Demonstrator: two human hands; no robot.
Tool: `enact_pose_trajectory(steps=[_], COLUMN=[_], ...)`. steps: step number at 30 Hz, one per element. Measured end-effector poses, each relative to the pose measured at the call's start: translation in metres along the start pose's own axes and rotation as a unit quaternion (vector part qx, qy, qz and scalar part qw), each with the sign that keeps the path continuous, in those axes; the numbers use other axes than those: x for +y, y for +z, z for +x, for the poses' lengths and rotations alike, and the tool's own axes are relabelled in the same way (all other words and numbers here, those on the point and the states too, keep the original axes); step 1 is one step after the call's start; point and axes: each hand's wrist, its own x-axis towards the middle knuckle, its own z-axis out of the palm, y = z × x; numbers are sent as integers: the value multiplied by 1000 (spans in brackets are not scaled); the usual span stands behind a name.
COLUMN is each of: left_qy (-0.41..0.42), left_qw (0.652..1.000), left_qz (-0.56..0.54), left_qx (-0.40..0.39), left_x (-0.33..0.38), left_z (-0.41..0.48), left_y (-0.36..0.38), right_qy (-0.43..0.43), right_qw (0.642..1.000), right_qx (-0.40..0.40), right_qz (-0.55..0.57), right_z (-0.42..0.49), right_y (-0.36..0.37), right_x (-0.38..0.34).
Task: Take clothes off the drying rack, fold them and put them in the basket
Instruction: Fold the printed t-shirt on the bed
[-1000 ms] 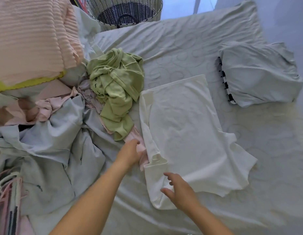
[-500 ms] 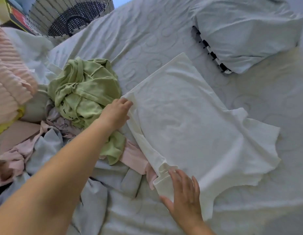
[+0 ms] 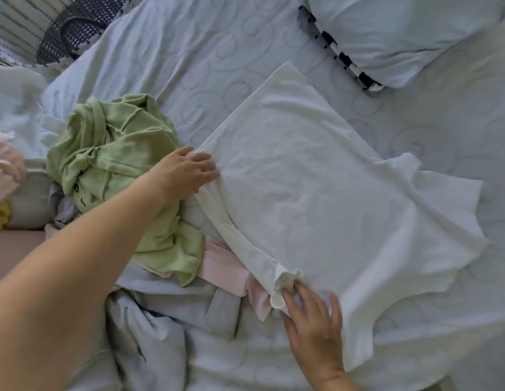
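Note:
A white T-shirt [image 3: 316, 193] lies spread on the bed, its left side folded inward along a long edge. My left hand [image 3: 186, 172] rests with straight fingers on the upper part of that folded edge. My right hand [image 3: 313, 314] presses flat on the bunched sleeve at the lower end of the fold. A crumpled green garment [image 3: 113, 153] lies left of the shirt, partly under my left forearm. The wire laundry basket [image 3: 25, 29] stands at the top left corner.
Pink [image 3: 228, 269] and grey clothes [image 3: 161, 320] lie heaped at the lower left. A folded pale blue garment [image 3: 409, 32] with a black-and-white striped one under it lies at the top right. The patterned bed sheet [image 3: 211, 66] covers the mattress.
My left hand slid up the folded left edge of the white shirt from its lower end to its upper part. My right hand stayed on the sleeve.

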Motion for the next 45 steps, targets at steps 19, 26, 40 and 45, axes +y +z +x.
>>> enact_pose_trajectory(steps=[19, 26, 40, 45], left_qy=[18, -25, -197, -225], left_qw=[998, 988, 954, 942], left_qz=[-53, -133, -212, -231], left_qx=[-3, 76, 74, -89], left_x=[16, 13, 4, -3], left_z=[-34, -39, 14, 21], left_y=[25, 28, 2, 3], right_qy=[126, 251, 341, 368], right_qw=[970, 934, 903, 894], right_qx=[5, 11, 86, 20], right_qz=[209, 254, 245, 254], right_z=[5, 15, 35, 38], right_y=[-66, -78, -82, -85], right_x=[6, 15, 46, 51])
